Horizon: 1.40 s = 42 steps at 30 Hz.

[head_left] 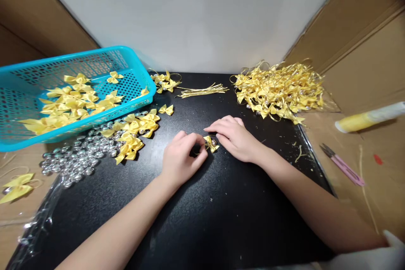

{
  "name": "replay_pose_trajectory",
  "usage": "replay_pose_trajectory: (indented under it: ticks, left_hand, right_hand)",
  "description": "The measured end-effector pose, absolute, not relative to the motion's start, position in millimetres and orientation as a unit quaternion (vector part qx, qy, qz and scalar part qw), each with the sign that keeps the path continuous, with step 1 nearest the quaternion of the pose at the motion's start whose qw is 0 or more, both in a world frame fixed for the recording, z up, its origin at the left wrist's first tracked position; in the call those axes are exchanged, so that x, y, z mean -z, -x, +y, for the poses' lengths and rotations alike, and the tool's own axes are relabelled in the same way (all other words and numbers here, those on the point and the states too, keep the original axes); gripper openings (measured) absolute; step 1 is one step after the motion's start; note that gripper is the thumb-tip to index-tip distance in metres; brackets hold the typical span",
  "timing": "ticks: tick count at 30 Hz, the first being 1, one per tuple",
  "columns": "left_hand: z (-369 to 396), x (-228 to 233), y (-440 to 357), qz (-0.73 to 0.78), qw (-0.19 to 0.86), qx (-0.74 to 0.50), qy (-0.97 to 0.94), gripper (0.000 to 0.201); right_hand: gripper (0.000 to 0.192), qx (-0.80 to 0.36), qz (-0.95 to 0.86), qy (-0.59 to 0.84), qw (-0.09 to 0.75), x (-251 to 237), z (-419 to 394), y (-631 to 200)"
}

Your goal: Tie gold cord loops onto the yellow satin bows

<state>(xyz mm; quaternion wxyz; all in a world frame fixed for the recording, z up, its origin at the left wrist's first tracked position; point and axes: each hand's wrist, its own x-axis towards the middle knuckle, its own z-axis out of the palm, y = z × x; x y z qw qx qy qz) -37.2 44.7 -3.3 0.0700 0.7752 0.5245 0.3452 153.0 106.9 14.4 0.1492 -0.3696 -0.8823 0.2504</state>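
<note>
A small yellow ribbon bow [211, 144] with a silvery bead and a thin gold cord lies on the black tabletop between my hands. The curled thumb and forefinger of my left hand [183, 154] close on the bow's left side, where the cord shows. On the other side, my right hand [232, 137] rests with its fingers stretched out flat and its thumb beside the bead. Whether that thumb presses on the bow or cord is hard to make out.
A blue basket [144, 93] of yellow bows stands left, with silvery beads [79, 156] and loose bows [136, 128] before it. Gold twist ties [202, 90] lie behind my hands. Finished bows [278, 90] are heaped right, near pink snips [343, 166] and a yellow-white roll [370, 117].
</note>
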Motion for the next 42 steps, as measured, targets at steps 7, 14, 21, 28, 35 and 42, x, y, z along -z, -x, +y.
replay_pose_trajectory:
  ticks: [7,14,21,28,35,42]
  left_hand:
    - [45.7,8.3,37.3,0.538,0.075,-0.335,-0.77,0.007]
    - [44.1,8.6,37.5,0.548,0.071,-0.33,-0.765,0.008]
    - [44.5,9.7,36.8,0.545,0.067,-0.322,-0.771,0.008]
    - [41.8,7.3,35.2,0.542,0.048,-0.322,-0.775,0.004]
    - [42.8,3.2,35.0,0.538,0.073,-0.352,-0.762,0.009]
    - [48.3,6.7,37.6,0.505,0.116,-0.358,-0.777,0.013]
  right_hand:
    - [0.007,-0.179,-0.885,0.411,0.128,-7.6,111.4,-144.5]
    - [0.01,-0.196,-0.862,0.443,0.15,-10.0,112.9,-143.6]
    - [0.013,-0.414,-0.773,0.41,0.251,-19.2,110.4,-147.8]
    - [0.011,-0.413,-0.787,0.39,0.239,-26.4,101.8,-144.8]
    - [0.01,-0.408,-0.799,0.381,0.225,-28.7,96.2,-143.2]
    - [0.011,-0.401,-0.802,0.377,0.23,-31.2,98.0,-138.5]
